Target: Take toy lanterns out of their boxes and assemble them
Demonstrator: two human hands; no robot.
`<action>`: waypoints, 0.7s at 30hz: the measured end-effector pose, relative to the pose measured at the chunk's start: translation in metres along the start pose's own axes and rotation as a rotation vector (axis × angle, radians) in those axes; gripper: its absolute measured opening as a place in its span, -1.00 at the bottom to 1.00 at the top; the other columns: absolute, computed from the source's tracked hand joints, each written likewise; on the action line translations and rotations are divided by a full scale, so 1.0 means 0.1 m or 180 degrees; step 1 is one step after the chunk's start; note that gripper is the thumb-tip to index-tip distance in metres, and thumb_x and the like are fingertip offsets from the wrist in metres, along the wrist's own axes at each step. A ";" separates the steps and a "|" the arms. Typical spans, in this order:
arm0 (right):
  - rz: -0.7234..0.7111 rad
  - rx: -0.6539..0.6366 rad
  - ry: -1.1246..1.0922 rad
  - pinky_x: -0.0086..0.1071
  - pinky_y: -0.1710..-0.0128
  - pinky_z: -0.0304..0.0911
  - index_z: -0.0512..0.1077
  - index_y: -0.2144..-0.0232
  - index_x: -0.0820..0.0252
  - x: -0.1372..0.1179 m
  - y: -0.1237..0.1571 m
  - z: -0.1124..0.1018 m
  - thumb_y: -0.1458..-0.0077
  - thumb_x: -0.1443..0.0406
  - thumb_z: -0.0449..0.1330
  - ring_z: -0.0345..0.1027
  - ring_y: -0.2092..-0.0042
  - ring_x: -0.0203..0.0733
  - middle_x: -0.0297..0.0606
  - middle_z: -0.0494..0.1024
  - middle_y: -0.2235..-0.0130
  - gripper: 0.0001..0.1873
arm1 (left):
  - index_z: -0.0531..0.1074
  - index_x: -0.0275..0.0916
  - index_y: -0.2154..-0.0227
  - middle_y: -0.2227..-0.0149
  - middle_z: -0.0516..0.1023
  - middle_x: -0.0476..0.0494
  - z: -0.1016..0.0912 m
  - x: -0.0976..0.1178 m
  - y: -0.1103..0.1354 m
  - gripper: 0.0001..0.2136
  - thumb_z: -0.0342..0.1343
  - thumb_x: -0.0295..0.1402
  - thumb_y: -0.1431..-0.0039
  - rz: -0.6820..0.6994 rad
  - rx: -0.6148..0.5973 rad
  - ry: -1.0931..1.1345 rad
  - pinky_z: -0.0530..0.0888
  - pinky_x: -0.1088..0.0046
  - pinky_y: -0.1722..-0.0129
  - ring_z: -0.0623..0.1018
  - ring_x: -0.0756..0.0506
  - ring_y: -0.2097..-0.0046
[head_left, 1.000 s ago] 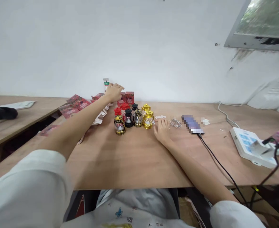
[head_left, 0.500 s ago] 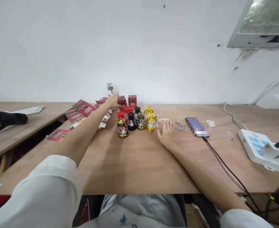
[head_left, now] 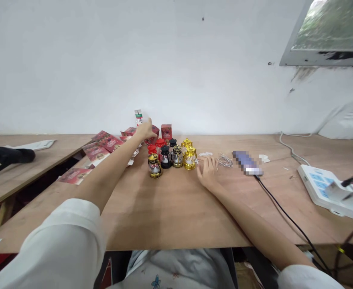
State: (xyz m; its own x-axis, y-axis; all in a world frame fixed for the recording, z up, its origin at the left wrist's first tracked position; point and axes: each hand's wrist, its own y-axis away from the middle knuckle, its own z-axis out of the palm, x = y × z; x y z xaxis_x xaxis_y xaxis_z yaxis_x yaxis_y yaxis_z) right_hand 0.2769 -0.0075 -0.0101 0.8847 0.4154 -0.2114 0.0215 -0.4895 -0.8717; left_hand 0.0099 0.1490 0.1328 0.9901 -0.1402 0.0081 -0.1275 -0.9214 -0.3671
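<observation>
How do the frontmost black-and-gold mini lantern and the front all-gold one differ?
Colour: the black-and-gold lantern mixes dark and gold parts, while the all-gold lantern has gold cap and base.
Place: the black-and-gold lantern stands farther left and nearer the viewer; the all-gold lantern stands farther right, beside the right hand.
Both stand upright and have clear globes.

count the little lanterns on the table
8 visible. Nearer, left to right: bronze lantern, black lantern, second bronze lantern, gold lantern. Behind them, left to right: red lantern, second red lantern, second black lantern, second gold lantern. Others could be hidden.
</observation>
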 end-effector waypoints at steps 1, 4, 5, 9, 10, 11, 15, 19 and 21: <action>-0.0029 0.0050 -0.0025 -0.17 0.06 0.06 0.35 0.23 0.23 -0.01 0.00 0.00 -0.09 0.40 0.00 0.22 0.10 -0.06 -0.12 0.47 0.19 -0.80 | 0.18 -0.44 -0.01 0.16 0.49 -0.50 -0.04 0.00 0.02 -0.33 0.22 -0.22 0.17 0.0001 0.0091 0.0006 0.40 0.23 0.21 0.50 -0.38 0.10; -0.0091 0.0183 -0.0114 -0.16 0.06 0.08 0.33 0.21 0.21 -0.03 0.00 -0.01 -0.07 0.40 0.01 0.24 0.10 -0.06 -0.12 0.45 0.16 -0.80 | 0.17 -0.40 0.03 0.21 0.50 -0.44 -0.25 -0.01 0.10 -0.37 0.22 -0.24 0.18 -0.0071 0.0542 0.0172 0.41 0.22 0.22 0.51 -0.36 0.14; -0.0121 0.0229 -0.0165 -0.15 0.06 0.09 0.32 0.20 0.20 -0.05 0.01 -0.02 -0.07 0.40 0.02 0.24 0.09 -0.06 -0.11 0.44 0.14 -0.79 | 0.18 -0.38 0.05 0.22 0.50 -0.41 -0.36 0.00 0.14 -0.39 0.22 -0.24 0.19 -0.0095 0.0760 0.0304 0.41 0.21 0.23 0.52 -0.34 0.16; -0.0172 0.0361 -0.0760 -0.09 -0.01 0.13 0.25 0.11 0.18 -0.15 0.02 -0.10 -0.10 0.32 0.06 0.23 -0.01 -0.04 -0.06 0.38 0.07 -0.74 | 0.14 -0.24 0.11 0.21 0.49 -0.25 -0.81 0.14 0.54 -0.48 0.21 -0.26 0.15 0.0040 0.1912 0.1240 0.43 0.26 0.26 0.52 -0.17 0.25; -0.0063 0.0302 -0.1061 -0.08 -0.02 0.15 0.22 0.07 0.18 -0.20 0.01 -0.12 -0.10 0.28 0.07 0.22 -0.04 -0.04 -0.03 0.36 0.03 -0.69 | 0.10 -0.21 0.11 0.19 0.48 -0.21 -0.89 0.21 0.70 -0.50 0.18 -0.27 0.11 0.0149 0.2130 0.1656 0.43 0.31 0.30 0.53 -0.12 0.27; 0.0119 0.0192 -0.1435 -0.08 -0.03 0.17 0.18 0.03 0.17 -0.24 0.00 -0.15 -0.11 0.22 0.07 0.22 -0.07 -0.04 -0.01 0.32 -0.01 -0.63 | 0.06 -0.17 0.10 0.17 0.48 -0.17 -0.95 0.28 0.88 -0.52 0.15 -0.28 0.07 0.0286 0.2091 0.2109 0.44 0.36 0.33 0.53 -0.08 0.27; 0.1259 -0.0187 -0.3281 -0.16 0.10 0.34 -0.01 -0.13 0.04 -0.43 -0.11 -0.23 -0.14 -0.05 -0.04 0.29 -0.05 -0.10 -0.05 0.24 -0.13 -0.40 | 0.04 -0.10 0.22 0.17 0.46 -0.08 -0.92 0.63 1.60 -0.61 0.12 -0.28 0.08 0.0361 0.1457 0.3583 0.44 0.47 0.40 0.55 -0.03 0.29; 0.2181 -0.0434 -0.4359 -0.28 0.32 0.40 0.12 -0.08 -0.02 -0.49 -0.16 -0.28 -0.04 -0.19 -0.04 0.40 0.11 -0.13 -0.17 0.40 0.00 -0.34 | 0.08 -0.13 0.39 0.34 0.45 0.02 -0.61 0.86 1.99 -0.64 0.15 -0.29 0.22 0.0087 0.0539 0.4300 0.41 0.50 0.44 0.52 -0.01 0.37; 0.2530 -0.0564 -0.4480 -0.33 0.42 0.38 0.24 0.02 0.02 -0.45 -0.11 -0.29 0.04 -0.15 0.11 0.42 0.23 -0.16 -0.22 0.46 0.10 -0.38 | 0.13 -0.17 0.49 0.47 0.38 0.07 -0.43 0.89 2.04 -0.74 0.12 -0.32 0.23 0.0001 0.0230 0.4086 0.33 0.54 0.48 0.44 0.03 0.45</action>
State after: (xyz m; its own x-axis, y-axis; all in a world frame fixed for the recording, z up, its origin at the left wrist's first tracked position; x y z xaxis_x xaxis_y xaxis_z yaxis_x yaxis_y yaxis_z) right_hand 0.2507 -0.0429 0.0219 -0.4014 0.3142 -0.8603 -0.0693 -0.9470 -0.3135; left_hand 0.0691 -0.0668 0.0991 0.2191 -0.4245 0.8785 -0.0844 -0.9053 -0.4163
